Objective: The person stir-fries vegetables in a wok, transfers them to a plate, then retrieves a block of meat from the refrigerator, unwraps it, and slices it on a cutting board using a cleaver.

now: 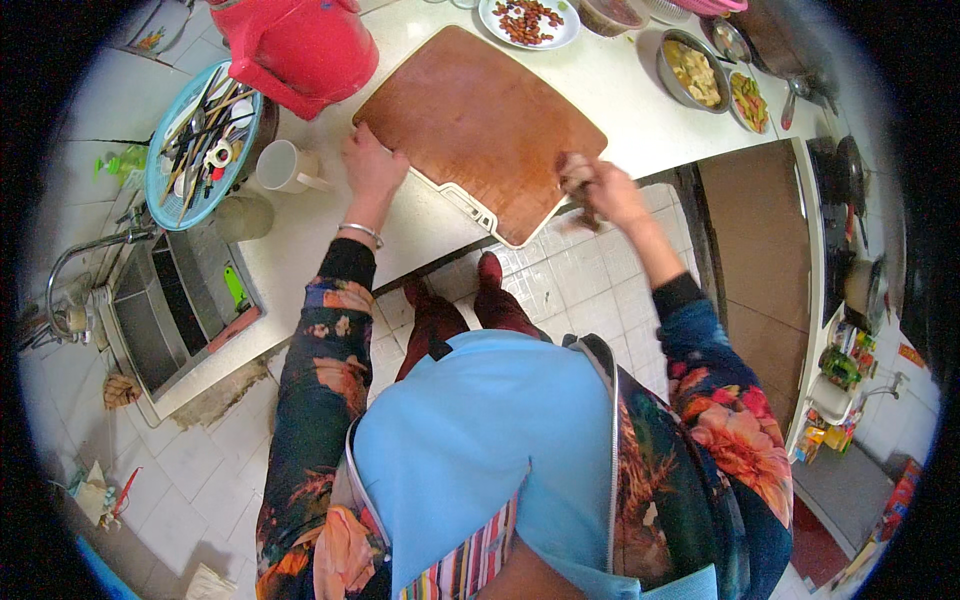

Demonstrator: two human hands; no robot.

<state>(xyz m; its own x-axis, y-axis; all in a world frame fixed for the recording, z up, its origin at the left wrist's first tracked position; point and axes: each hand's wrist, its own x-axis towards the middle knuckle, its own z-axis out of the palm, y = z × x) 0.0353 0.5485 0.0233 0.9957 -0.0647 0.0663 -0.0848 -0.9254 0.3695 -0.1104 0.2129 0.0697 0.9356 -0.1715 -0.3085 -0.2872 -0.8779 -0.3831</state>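
Note:
A large brown cutting board (480, 127) with a pale rim and a slotted handle lies at an angle on the white countertop (300, 232), one corner jutting past the front edge. My left hand (373, 169) grips the board's left edge. In my right hand (615, 193) is a crumpled brownish cloth (576, 176), blurred, at the board's right edge. Part of the cloth hangs below my fingers over the floor. Whether it touches the board's surface, I cannot tell.
Left of the board stand a red plastic bucket (315, 52), a white mug (281, 166) and a blue basket (157, 176) of utensils, with a sink (176, 300) nearer me. Behind are a plate of nuts (491, 30), a metal bowl of food (675, 86) and a small dish (750, 105).

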